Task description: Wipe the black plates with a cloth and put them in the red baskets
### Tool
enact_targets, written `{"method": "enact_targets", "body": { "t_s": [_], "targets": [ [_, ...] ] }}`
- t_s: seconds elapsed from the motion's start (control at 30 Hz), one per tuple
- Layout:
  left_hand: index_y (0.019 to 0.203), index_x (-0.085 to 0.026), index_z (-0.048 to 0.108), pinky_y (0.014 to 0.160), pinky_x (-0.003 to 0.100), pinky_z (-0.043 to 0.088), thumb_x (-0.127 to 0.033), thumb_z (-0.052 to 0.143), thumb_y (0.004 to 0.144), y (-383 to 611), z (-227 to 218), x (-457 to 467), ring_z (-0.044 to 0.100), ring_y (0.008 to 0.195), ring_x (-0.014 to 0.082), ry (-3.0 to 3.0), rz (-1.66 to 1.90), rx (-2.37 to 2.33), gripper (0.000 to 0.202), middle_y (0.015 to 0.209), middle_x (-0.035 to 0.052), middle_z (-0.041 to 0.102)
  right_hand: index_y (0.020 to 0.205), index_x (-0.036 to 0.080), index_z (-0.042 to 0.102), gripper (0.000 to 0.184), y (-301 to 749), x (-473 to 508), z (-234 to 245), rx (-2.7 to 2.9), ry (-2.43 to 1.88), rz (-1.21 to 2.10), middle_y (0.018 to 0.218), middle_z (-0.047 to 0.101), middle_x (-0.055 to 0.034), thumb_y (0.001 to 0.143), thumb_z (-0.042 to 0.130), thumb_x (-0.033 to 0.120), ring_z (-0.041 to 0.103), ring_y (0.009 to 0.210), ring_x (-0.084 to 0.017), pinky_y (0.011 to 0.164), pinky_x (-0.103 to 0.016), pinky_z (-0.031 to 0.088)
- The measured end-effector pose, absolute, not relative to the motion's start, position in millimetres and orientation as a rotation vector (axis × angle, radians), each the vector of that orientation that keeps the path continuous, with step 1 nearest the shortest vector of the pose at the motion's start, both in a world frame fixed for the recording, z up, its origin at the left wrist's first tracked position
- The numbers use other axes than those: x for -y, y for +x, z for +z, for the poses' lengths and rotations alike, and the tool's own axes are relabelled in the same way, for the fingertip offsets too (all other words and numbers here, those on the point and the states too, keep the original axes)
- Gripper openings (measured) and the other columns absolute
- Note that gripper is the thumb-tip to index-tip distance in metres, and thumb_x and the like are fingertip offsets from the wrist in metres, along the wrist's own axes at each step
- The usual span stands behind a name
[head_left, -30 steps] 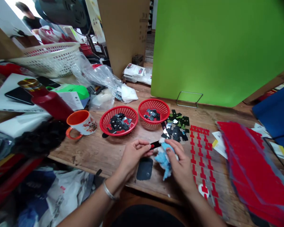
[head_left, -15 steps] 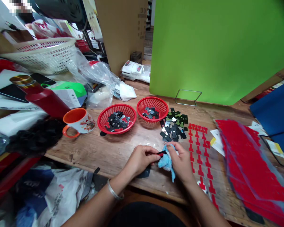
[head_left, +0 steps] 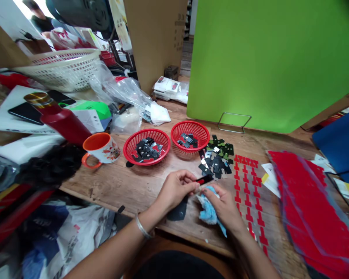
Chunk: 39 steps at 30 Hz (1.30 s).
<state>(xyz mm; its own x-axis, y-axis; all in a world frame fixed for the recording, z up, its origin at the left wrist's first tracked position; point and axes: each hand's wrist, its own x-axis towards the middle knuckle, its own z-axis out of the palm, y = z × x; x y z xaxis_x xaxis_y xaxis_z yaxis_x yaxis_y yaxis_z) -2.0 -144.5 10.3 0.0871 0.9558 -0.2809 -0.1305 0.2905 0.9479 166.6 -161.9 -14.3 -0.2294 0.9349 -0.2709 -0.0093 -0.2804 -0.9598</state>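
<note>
My left hand (head_left: 178, 190) pinches a small black piece with a red patch (head_left: 204, 180) by its left end, just above the table. Bunched in my right hand (head_left: 222, 201) is a light blue cloth (head_left: 208, 209), close beside the piece. A dark flat sheet (head_left: 178, 211) lies on the table, partly under my left hand. Beyond my hands is a loose pile of black T-shaped pieces (head_left: 216, 162). Two red baskets stand behind: the left basket (head_left: 127, 155) and the right basket (head_left: 174, 135) both hold similar pieces.
Rows of red T-shaped stickers (head_left: 247, 199) lie right of my hands, with large red sheets (head_left: 311, 205) further right. A green board (head_left: 264, 66) and a wire stand (head_left: 235, 122) rise behind. On the left are an orange-rimmed mug (head_left: 103, 149) and a red bottle (head_left: 65, 122).
The cloth has drawn back from the black piece and hangs lower in my right hand. The piece is now turned with its right end raised and more of its red patch showing.
</note>
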Motion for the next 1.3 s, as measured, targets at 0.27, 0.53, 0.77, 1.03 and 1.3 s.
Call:
{"method": "enact_targets", "body": {
  "t_s": [0.27, 0.53, 0.77, 1.03, 1.3],
  "targets": [
    [0.102, -0.013, 0.063, 0.077, 0.028, 0.050, -0.028, 0.067, 0.074, -53, 66, 69, 0.064, 0.084, 0.0172, 1.671, 1.240, -1.395, 0.032, 0.098, 0.0088, 0.068, 0.078, 0.020, 0.062, 0.033, 167, 163, -29, 0.946, -1.336, 1.691, 0.052, 0.052, 0.0051, 0.072, 0.067, 0.052, 0.043, 0.043, -0.010, 0.041, -0.020, 0.036],
    [0.088, -0.007, 0.071, 0.076, 0.038, 0.048, -0.020, 0.059, 0.076, -135, 56, 49, 0.065, 0.085, 0.0334, 1.942, -0.072, -2.418, 0.021, 0.086, 0.0223, 0.069, 0.080, 0.018, 0.063, 0.032, 165, 163, -32, 1.059, -1.336, 1.676, 0.055, 0.053, 0.0047, 0.076, 0.065, 0.050, 0.044, 0.046, -0.009, 0.044, -0.018, 0.036],
    [0.097, -0.003, 0.066, 0.074, 0.041, 0.048, -0.023, 0.052, 0.079, -145, 29, 49, 0.063, 0.090, 0.0375, 1.916, -0.107, -2.524, 0.031, 0.093, 0.0264, 0.066, 0.081, 0.018, 0.062, 0.031, 161, 164, -28, 1.030, -1.302, 1.725, 0.053, 0.056, 0.0045, 0.076, 0.065, 0.049, 0.047, 0.044, -0.009, 0.041, -0.018, 0.038],
    [0.124, -0.011, 0.053, 0.078, 0.035, 0.047, -0.016, 0.052, 0.073, -149, 30, 52, 0.063, 0.093, 0.0303, 2.064, 0.155, -2.397, 0.051, 0.102, 0.0178, 0.067, 0.082, 0.018, 0.062, 0.029, 162, 163, -31, 1.017, -1.285, 1.722, 0.054, 0.056, 0.0047, 0.076, 0.066, 0.047, 0.048, 0.045, -0.009, 0.042, -0.017, 0.040],
    [0.095, -0.014, 0.068, 0.078, 0.032, 0.048, -0.014, 0.051, 0.070, -154, 35, 66, 0.065, 0.080, 0.0238, 1.930, 0.605, -2.316, 0.030, 0.083, 0.0093, 0.070, 0.081, 0.018, 0.063, 0.032, 161, 163, -24, 1.023, -1.318, 1.697, 0.053, 0.057, 0.0043, 0.072, 0.068, 0.049, 0.050, 0.045, -0.010, 0.042, -0.018, 0.041]
  ]
}}
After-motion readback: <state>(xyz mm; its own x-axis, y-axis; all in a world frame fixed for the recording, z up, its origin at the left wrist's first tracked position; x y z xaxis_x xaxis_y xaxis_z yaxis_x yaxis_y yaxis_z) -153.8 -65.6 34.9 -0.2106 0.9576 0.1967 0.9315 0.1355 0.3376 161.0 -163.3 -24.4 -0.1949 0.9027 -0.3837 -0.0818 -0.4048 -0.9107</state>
